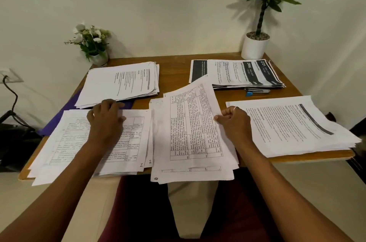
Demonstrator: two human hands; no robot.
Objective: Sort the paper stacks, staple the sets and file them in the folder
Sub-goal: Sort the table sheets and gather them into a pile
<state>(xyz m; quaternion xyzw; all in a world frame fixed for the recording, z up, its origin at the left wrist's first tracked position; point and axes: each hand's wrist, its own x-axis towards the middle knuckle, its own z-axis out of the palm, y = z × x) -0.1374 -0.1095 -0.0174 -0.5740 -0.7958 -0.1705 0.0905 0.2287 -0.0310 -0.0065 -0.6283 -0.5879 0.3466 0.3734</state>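
Observation:
Several paper stacks lie on a small wooden table (174,67). My left hand (106,118) rests with bent fingers on the near-left stack of table pages (126,148). My right hand (234,120) pinches the right edge of the top sheet (193,122) of the middle stack, which is lifted and tilted. A text stack (293,128) lies at the near right, another stack (118,83) at the far left, and a dark-banded stack (237,73) at the far right. A stapler (256,91) with a blue end sits just in front of that stack. A purple folder (59,119) shows under the left stacks.
A white vase of flowers (93,43) stands at the table's far left corner and a potted plant (255,43) at the far right corner, both against the wall. A wall socket with a black cable (10,91) is at the left. Paper stacks overhang the near table edge.

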